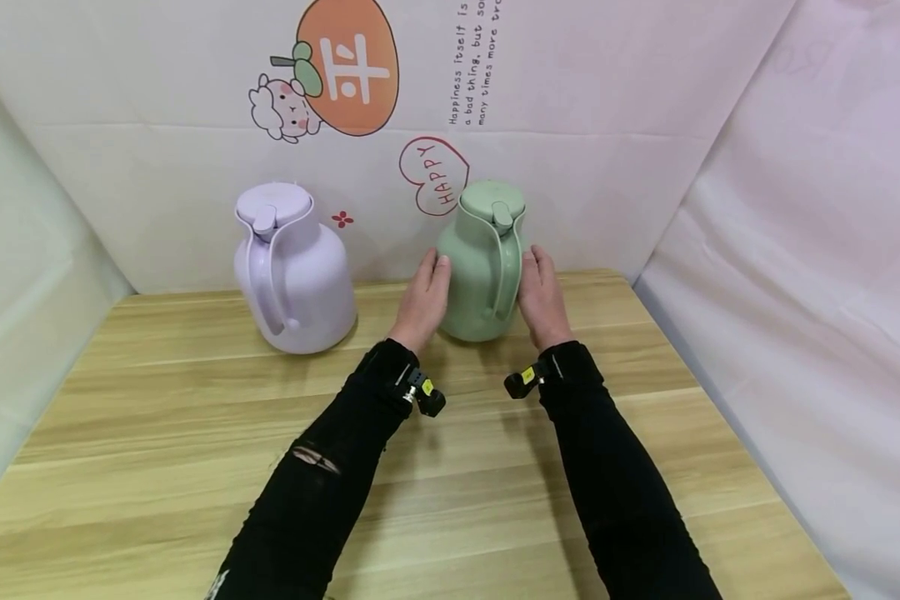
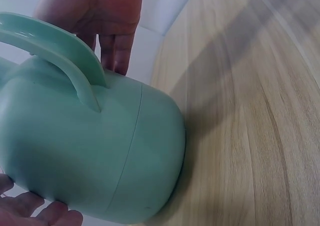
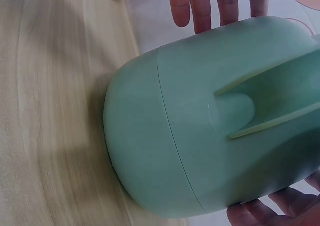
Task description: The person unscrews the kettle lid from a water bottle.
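A green thermal jug (image 1: 482, 262) stands upright at the back of the wooden table (image 1: 195, 433), its handle facing you. Your left hand (image 1: 423, 298) and right hand (image 1: 542, 293) press flat against its sides, fingers straight. A lilac jug (image 1: 292, 271) stands well apart, leftward.
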The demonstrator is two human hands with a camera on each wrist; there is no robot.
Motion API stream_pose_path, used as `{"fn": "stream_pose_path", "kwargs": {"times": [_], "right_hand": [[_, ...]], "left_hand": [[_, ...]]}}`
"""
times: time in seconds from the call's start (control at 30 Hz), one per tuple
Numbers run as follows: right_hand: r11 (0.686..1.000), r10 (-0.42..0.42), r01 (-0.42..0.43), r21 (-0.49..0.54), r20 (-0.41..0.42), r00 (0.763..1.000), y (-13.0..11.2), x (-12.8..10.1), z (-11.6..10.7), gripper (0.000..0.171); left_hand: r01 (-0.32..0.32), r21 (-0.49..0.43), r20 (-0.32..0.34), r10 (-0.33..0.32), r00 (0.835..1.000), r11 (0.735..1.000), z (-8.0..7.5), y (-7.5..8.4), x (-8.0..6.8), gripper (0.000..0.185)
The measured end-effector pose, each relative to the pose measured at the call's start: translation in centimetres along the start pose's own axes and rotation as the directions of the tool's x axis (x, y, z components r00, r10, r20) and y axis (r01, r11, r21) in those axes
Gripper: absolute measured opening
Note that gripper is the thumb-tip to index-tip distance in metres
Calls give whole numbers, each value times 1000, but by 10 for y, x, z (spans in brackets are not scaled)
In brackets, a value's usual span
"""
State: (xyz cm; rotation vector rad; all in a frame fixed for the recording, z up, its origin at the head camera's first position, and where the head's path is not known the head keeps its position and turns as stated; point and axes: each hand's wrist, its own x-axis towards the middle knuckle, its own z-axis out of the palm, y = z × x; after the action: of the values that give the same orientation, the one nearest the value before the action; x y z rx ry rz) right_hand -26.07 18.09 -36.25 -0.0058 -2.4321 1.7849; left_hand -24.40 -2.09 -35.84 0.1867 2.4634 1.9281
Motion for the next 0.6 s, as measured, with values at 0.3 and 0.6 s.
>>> {"fn": "stream_pose_path", "kwargs": {"times": [0.3,0.6], "right_hand": [[999,-43,43,17,-23,999,2,-4,7,76],[997,-78,78,19,-18,997,0,-11,15,72]], "left_hand": [[-31,6,-69,31,997,1000,-4,-5,-3,69],[-75,13,-140,76,987,997,-6,-9,-3,64]]}}
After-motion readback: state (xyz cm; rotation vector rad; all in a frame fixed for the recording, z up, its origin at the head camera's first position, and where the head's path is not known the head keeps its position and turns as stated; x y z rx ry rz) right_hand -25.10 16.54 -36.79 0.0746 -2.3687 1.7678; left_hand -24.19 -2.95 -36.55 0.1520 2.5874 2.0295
